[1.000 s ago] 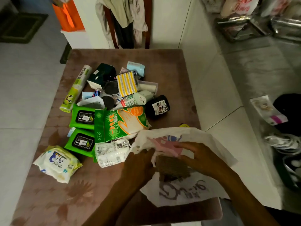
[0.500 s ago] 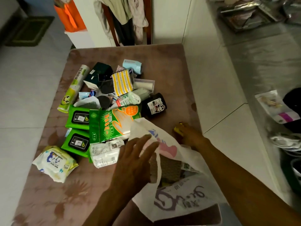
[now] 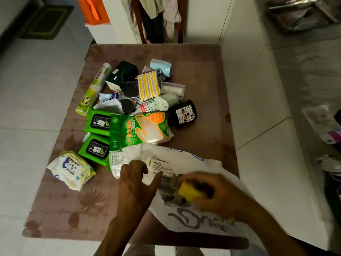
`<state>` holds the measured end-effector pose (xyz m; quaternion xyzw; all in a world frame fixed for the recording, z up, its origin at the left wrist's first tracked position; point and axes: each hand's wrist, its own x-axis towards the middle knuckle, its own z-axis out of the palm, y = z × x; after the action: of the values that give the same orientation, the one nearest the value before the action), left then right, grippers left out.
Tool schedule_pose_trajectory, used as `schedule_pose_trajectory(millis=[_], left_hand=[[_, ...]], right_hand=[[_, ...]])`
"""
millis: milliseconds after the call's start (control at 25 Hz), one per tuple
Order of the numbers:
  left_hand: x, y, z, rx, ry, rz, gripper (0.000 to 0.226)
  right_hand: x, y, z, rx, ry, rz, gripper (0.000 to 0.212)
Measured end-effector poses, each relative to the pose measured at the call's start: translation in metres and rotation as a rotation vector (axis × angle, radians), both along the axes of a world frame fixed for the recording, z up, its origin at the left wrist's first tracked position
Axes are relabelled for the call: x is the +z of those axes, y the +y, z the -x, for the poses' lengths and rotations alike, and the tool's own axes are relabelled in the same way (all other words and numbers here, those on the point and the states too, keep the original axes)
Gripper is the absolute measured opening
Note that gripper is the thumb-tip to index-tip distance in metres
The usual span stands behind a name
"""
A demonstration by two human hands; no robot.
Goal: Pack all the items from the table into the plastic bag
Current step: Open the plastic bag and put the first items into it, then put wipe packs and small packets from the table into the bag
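a yellow sponge (image 3: 191, 193) is gripped by the blurred right hand (image 3: 217, 191) over the white plastic bag (image 3: 186, 163) at the table (image 3: 203, 74) edge. the left hand (image 3: 136, 183), fingers spread, is pressed on the bag's rim. the bag's contents are hardly seen.

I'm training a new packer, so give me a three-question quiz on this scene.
1. True or false: the right hand holds a yellow item at the plastic bag.
2. How many green wipes packs with black lids lie on the table?
3. The black panda jar sits: A) in the bag, B) right of the glove packet, C) on the floor.

Key: 1 true; 2 two; 3 B.
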<state>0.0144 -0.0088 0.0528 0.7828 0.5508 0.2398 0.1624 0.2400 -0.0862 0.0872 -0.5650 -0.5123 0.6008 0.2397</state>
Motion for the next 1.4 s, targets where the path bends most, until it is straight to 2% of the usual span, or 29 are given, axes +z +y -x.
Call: schedule_pose_trajectory(millis=[80,120,200,280,320,360,440,480,520,560,600,680,720,840,920,960,1040,1120,1200,1280,1320,1400], left_hand=[[-0.010,0.007,-0.001,0.016,0.162,0.037,0.060],[-0.016,0.010,-0.001,0.012,0.280,0.076,0.075],[-0.028,0.012,0.006,0.016,0.427,0.141,0.095],[-0.036,0.009,0.022,0.016,0.437,0.159,0.091],[-0.040,0.006,0.028,-0.003,0.351,0.178,0.079],[-0.039,0.003,0.033,-0.004,0.189,0.212,0.063],[-0.030,0.006,0.038,0.080,-0.174,0.289,0.035],[-0.027,0.011,0.038,0.121,-0.292,0.318,0.024],[-0.024,0.018,0.036,0.153,-0.333,0.325,0.016],[-0.023,0.025,0.035,0.167,-0.334,0.312,0.012],[-0.022,0.032,0.034,0.168,-0.327,0.302,0.017],[-0.023,0.040,0.033,0.160,-0.311,0.310,0.026],[-0.023,0.042,0.033,0.149,-0.302,0.316,0.025],[-0.021,0.048,0.040,0.119,-0.379,0.319,0.020],[-0.015,0.048,0.042,0.088,-0.490,0.373,0.024],[-0.012,0.047,0.044,0.061,-0.536,0.404,0.027],[-0.001,0.046,0.044,0.020,-0.593,0.422,0.034],[0.012,0.047,0.041,0.022,-0.666,0.461,0.044],[0.024,0.050,0.035,0.005,-0.742,0.522,0.055],[0.036,0.054,0.026,-0.017,-0.793,0.565,0.061],[0.040,0.057,0.023,-0.008,-0.811,0.583,0.062],[0.043,0.062,0.023,-0.011,-0.816,0.613,0.066]], right_hand=[[-0.042,-0.013,0.024,0.199,-0.378,-0.077,0.048],[-0.063,-0.011,0.027,0.230,-0.550,-0.101,0.047],[-0.079,0.001,0.023,0.152,-0.853,-0.141,0.052],[-0.068,0.009,0.021,0.026,-0.972,-0.372,0.043],[-0.053,0.016,0.026,-0.033,-0.922,-0.516,0.035],[-0.033,0.026,0.033,-0.067,-0.764,-0.563,0.031],[-0.001,0.065,0.049,-0.124,-0.393,-0.451,0.023],[0.001,0.092,0.057,-0.168,-0.327,-0.414,0.021],[-0.006,0.123,0.064,-0.210,-0.397,-0.454,0.023],[-0.023,0.153,0.070,-0.193,-0.546,-0.486,0.029],[-0.042,0.179,0.078,-0.086,-0.736,-0.492,0.038],[-0.098,0.212,0.090,0.260,-1.076,-0.424,0.055],[-0.121,0.220,0.096,0.367,-1.180,-0.391,0.057],[-0.144,0.230,0.103,0.371,-1.303,-0.395,0.054],[-0.126,0.228,0.097,0.310,-1.200,-0.443,0.043],[-0.112,0.225,0.090,0.179,-1.042,-0.453,0.037],[-0.072,0.215,0.072,-0.254,-0.683,-0.434,0.030],[-0.025,0.181,0.047,-0.680,-0.277,-0.309,0.028],[0.019,0.119,0.025,-0.907,0.115,-0.188,0.038],[0.043,0.053,0.010,-0.856,0.336,-0.069,0.058],[0.045,0.029,0.007,-0.730,0.363,-0.009,0.054],[0.029,0.006,0.008,-0.481,0.187,-0.002,0.026]])
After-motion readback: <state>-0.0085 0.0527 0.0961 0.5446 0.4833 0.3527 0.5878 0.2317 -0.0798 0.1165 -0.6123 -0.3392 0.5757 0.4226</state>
